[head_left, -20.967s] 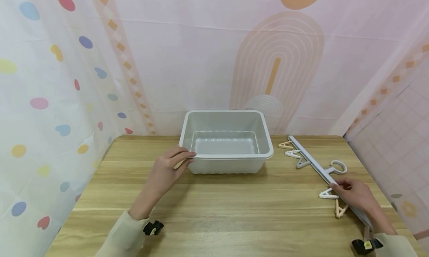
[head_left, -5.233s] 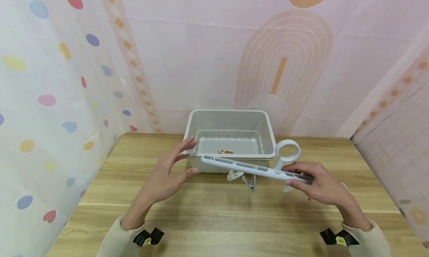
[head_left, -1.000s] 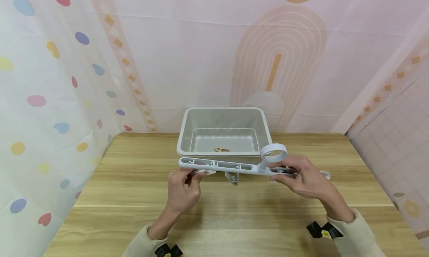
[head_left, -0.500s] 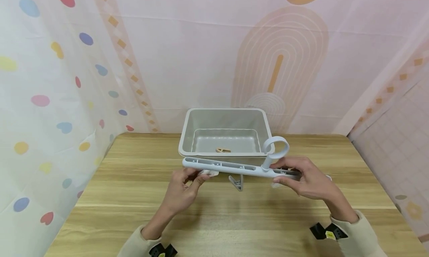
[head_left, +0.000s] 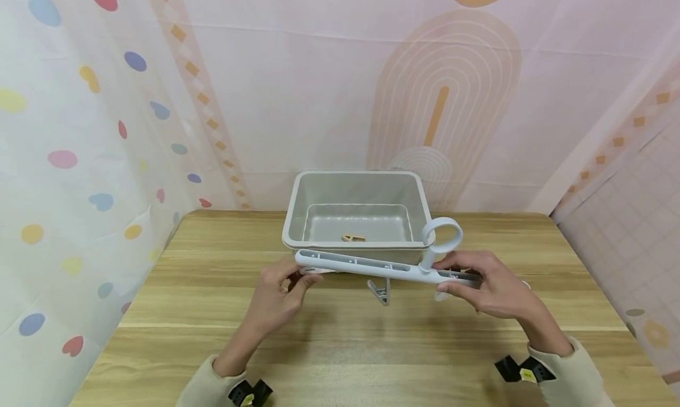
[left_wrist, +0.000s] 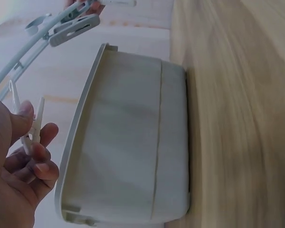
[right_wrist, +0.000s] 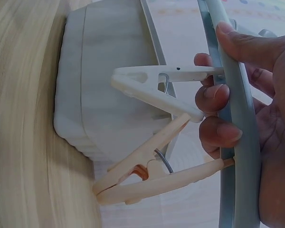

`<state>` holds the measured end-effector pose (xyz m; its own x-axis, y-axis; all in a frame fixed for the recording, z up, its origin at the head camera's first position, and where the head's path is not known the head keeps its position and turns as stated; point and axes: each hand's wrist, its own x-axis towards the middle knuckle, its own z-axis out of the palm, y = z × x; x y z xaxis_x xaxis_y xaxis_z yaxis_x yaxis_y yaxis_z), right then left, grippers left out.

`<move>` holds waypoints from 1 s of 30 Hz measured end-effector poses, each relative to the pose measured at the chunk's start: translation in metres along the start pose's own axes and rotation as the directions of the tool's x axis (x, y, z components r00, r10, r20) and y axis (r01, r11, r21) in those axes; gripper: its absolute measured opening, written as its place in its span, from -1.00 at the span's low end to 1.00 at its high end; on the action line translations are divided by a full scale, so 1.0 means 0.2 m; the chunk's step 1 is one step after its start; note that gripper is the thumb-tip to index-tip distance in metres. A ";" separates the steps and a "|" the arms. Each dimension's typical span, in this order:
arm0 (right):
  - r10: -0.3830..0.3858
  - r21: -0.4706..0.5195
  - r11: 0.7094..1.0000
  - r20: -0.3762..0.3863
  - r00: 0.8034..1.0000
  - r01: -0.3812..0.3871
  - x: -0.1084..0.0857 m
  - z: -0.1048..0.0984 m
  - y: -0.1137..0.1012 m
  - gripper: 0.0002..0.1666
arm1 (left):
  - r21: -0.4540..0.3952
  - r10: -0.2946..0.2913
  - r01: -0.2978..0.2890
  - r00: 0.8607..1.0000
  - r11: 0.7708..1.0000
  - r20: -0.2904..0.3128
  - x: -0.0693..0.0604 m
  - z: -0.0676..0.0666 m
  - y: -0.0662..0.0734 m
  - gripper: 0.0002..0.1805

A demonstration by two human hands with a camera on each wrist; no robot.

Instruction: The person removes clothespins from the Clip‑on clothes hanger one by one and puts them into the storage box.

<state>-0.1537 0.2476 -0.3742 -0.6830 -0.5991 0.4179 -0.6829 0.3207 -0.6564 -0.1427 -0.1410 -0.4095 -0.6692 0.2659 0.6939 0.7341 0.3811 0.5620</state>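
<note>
My right hand grips a pale blue-grey clip hanger right of its round hook, holding it raised in front of the grey bin. My left hand pinches a white clothespin between thumb and fingers at the bar's left end. Whether that clothespin still joins the bar, I cannot tell. A grey clothespin hangs from the bar's middle. In the right wrist view, a white clothespin and a beige clothespin hang by my right fingers. Inside the bin lies an orange-beige clothespin.
The bin stands near the back edge of a wooden table. Behind it hangs a patterned curtain, which also covers the left side.
Since 21 seconds ago, the hanger has come off the table and a clothespin now lies in the bin. Over the last half second, my left hand and its white clothespin shift left along the bar.
</note>
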 end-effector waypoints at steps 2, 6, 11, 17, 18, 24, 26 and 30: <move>0.001 0.005 1.000 -0.001 1.000 -0.001 0.00 0.00 0.00 -0.55 | 0.005 0.006 -0.006 1.000 1.000 -0.003 0.01 -0.02 -0.01 -0.78; 0.008 0.015 1.000 -0.002 1.000 -0.007 -0.01 0.00 0.00 -0.56 | 0.013 0.003 -0.003 1.000 1.000 -0.008 0.04 -0.05 -0.01 -0.80; 0.010 -0.006 1.000 -0.007 1.000 -0.010 -0.01 0.00 -0.01 -0.56 | 0.031 -0.001 0.001 1.000 1.000 -0.011 0.08 -0.11 -0.02 -0.59; 0.011 -0.011 1.000 -0.005 1.000 -0.011 -0.01 0.00 -0.01 -0.58 | 0.079 0.039 -0.038 0.999 0.996 -0.014 0.14 -0.16 -0.03 -0.63; 0.008 -0.012 1.000 -0.005 1.000 -0.008 -0.01 0.00 -0.01 -0.58 | 0.085 0.044 -0.043 0.999 0.995 -0.012 0.16 -0.17 -0.03 -0.65; -0.016 -0.024 1.000 -0.008 1.000 0.016 -0.01 -0.01 -0.01 -0.60 | 0.118 0.072 -0.070 0.997 0.991 -0.010 0.23 -0.20 -0.03 -0.69; -0.019 -0.022 1.000 -0.007 1.000 0.019 -0.01 -0.01 -0.01 -0.60 | 0.128 0.084 -0.082 0.996 0.988 -0.010 0.26 -0.20 -0.04 -0.70; -0.018 -0.007 1.000 0.001 1.000 0.018 -0.01 -0.01 -0.01 -0.60 | 0.148 0.093 -0.092 0.996 0.985 0.005 0.32 -0.22 -0.05 -0.73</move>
<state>-0.1513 0.2497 -0.3727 -0.6706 -0.6053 0.4288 -0.6966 0.3153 -0.6444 -0.1865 -0.1661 -0.3513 -0.5987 0.3041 0.7410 0.7677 0.4819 0.4224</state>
